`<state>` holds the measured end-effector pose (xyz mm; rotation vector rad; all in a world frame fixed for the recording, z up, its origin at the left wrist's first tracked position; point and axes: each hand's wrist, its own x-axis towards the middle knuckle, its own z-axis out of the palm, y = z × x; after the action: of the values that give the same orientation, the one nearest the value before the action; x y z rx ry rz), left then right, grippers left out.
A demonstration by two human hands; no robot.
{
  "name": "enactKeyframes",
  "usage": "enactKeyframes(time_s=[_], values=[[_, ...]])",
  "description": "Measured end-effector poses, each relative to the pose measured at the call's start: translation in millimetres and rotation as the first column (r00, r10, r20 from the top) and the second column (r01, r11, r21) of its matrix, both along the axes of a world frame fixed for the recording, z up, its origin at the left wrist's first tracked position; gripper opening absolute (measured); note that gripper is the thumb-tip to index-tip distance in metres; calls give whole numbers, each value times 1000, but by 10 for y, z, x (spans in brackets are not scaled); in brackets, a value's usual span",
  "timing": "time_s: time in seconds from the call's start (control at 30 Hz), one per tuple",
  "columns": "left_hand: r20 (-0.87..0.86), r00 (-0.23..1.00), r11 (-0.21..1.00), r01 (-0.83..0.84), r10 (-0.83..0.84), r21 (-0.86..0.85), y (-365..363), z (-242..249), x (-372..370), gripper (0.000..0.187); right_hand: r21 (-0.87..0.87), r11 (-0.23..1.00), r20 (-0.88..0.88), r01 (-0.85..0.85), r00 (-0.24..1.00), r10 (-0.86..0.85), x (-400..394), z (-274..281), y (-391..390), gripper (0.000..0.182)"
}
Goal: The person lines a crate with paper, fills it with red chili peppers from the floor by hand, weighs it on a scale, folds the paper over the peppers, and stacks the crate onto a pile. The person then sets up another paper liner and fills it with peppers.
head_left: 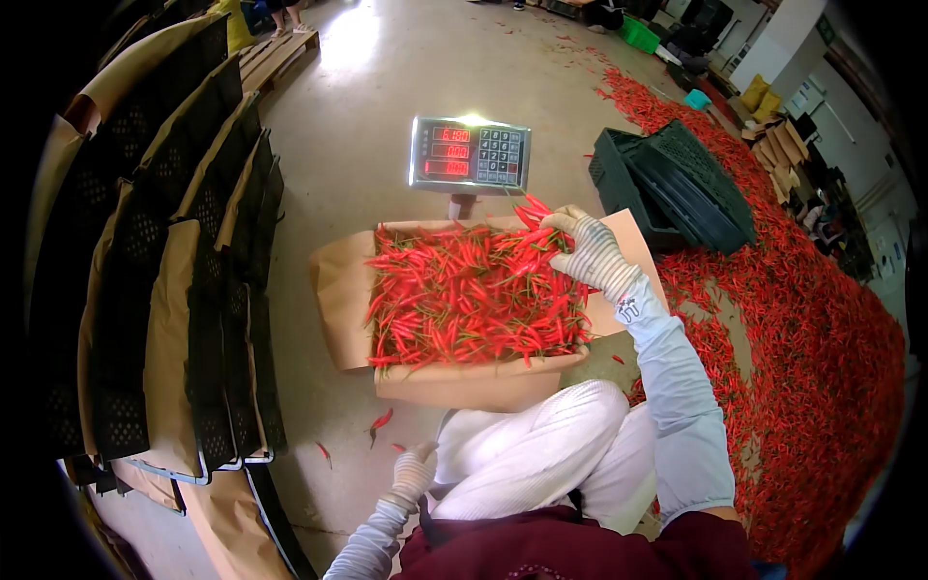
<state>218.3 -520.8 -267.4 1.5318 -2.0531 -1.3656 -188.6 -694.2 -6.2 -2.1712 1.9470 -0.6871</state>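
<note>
My right hand [592, 253], in a striped glove, is at the top right corner of a paper-lined box [464, 385] filled with red chili peppers [464, 300]. Its fingers are closed on a few chili peppers [532, 211]. My left hand [414, 471], gloved too, is low beside my knee, close to the floor; its fingers are too small and blurred to tell how they are bent. Just beyond the box stands a scale display [470, 155] with lit red digits. Brown paper flaps [343, 300] fold outward at the box's sides.
Stacked black crates [126, 290] lined with brown paper rise on the left. Dark green crates [667, 188] stand at the upper right, beside a large heap of chili peppers [812, 358]. Loose peppers [381, 421] lie on the floor. A wooden pallet [280, 58] is farther back.
</note>
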Motion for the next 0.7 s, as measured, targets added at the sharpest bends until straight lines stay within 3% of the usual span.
enactKeyframes(time_s=[0.17,0.33,0.4,0.7], values=[[6,1000,1000,3,-3,-13,11,-69,23,24,-17,1000,20,8,1000,-8,42,46,-4,43],[22,1000,996,16,-18,87,13,-89,26,25,1,1000,23,16,1000,-16,24,77,-14,41],[26,1000,998,11,-13,69,32,-58,30,25,-102,995,57,-19,998,25,35,138,7,39],[31,999,997,20,-23,75,51,-123,66,26,-196,981,162,2,986,31,14,269,26,40]])
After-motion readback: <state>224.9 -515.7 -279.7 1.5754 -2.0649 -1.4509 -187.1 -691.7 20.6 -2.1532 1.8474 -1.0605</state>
